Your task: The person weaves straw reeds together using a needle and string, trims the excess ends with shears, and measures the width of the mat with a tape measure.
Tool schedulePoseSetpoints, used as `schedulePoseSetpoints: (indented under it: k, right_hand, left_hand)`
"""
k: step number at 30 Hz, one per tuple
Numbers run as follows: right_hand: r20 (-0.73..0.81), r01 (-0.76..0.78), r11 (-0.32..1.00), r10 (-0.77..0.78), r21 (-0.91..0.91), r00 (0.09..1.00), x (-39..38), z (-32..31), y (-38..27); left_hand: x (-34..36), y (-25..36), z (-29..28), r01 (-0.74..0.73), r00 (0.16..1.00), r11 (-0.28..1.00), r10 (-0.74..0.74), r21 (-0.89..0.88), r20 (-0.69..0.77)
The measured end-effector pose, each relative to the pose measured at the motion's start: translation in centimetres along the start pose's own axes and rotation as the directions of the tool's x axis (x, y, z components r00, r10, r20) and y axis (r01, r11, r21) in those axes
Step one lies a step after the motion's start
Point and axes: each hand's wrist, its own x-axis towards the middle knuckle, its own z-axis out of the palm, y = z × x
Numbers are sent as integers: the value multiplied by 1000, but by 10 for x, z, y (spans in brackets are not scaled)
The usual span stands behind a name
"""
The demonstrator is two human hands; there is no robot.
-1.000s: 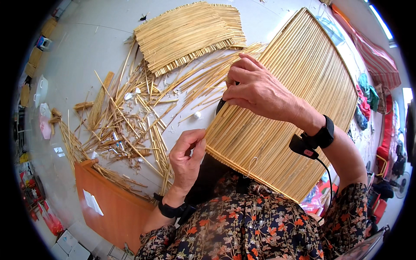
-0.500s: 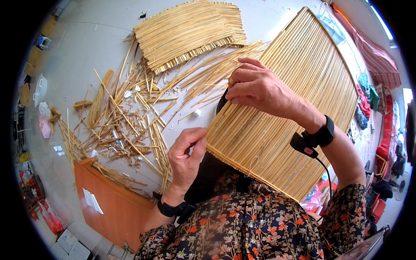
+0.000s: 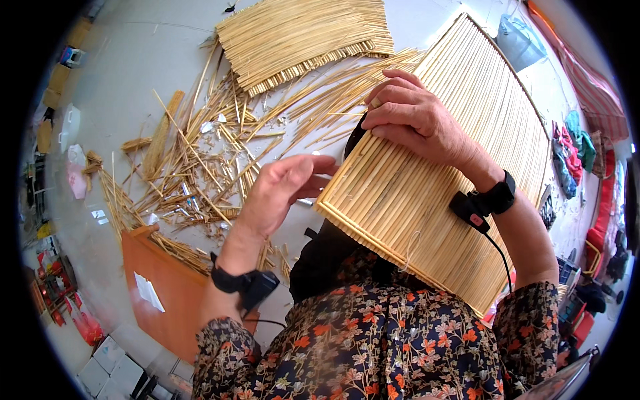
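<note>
Mat looks mostly joined, perhaps not quite finished; your right hand grips it, your left hand released.

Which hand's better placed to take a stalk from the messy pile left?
Left hand, probably: nearer the messy pile, apparently empty; the right hand is at the stalk panel edge.

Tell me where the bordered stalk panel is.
In the head view, the bordered stalk panel lies right of centre, above the patterned shirt, with the right hand at its upper-left edge.
</note>
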Motion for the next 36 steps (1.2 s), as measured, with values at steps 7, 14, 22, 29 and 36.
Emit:
schedulePoseSetpoints:
  k: [7, 14, 22, 29, 36]
  right_hand:
    - [-19, 47, 998, -48, -40, 999, -2, 3, 2]
    - [-44, 60, 995, -63, -74, 997, -5, 6, 3]
    - [-45, 102, 991, -106, -89, 993, -5, 9, 4]
    - [-119, 102, 985, -118, -136, 986, -4, 13, 8]
    - [-255, -360, 923, 318, -138, 913, -71, -36, -65]
  left_hand:
    - [52, 28, -3, 220, 897, 974, -226, 59, 380]
    - [65, 33, 10, 310, 873, 950, -301, 41, 383]
    - [84, 18, 7, 314, 831, 946, -314, 79, 459]
    - [83, 7, 14, 265, 903, 959, -284, 103, 323]
    - [54, -43, 46, 76, 990, 989, -60, -128, 130]
